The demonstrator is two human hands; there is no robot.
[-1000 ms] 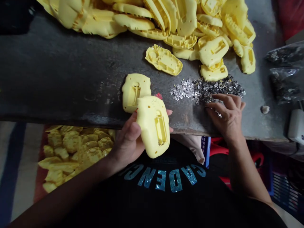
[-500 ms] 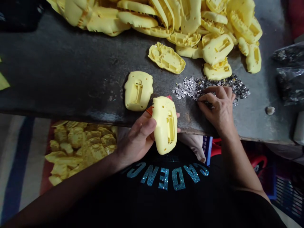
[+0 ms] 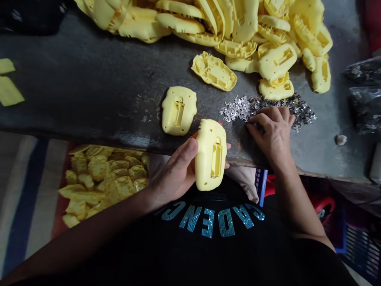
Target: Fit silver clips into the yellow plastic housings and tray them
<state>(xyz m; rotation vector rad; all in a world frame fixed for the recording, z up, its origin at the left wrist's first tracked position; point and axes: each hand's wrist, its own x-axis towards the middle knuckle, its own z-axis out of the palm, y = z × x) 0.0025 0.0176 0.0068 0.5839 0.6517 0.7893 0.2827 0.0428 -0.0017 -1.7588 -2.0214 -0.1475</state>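
Note:
My left hand [image 3: 177, 171] is closed around a yellow plastic shell [image 3: 210, 157], held upright above the bench's front edge with its battery slot facing me. A bit of orange shows between thumb and shell. My right hand [image 3: 274, 133] rests at the near side of a heap of small metal contacts [image 3: 238, 108], thumb and forefinger pinched together; whatever lies between the fingertips is too small to make out. Left of the heap, a second yellow shell [image 3: 179, 111] lies slot side up. Behind it another shell half [image 3: 214, 71] shows its ribbed inside.
A large pile of yellow shells [image 3: 184, 24] spreads along the back of the dark bench [image 3: 89, 87]. More yellow parts [image 3: 110, 178] lie below at the left. Bags of metal pieces [image 3: 364, 103] and a small whitish lump [image 3: 341, 140] are at the right. Yellow pieces [image 3: 10, 90] lie far left.
My right hand has shifted left along the metal heap, and its fingers have drawn into a pinch. The held shell has turned slightly and moved right with my left hand. The view has shifted a little.

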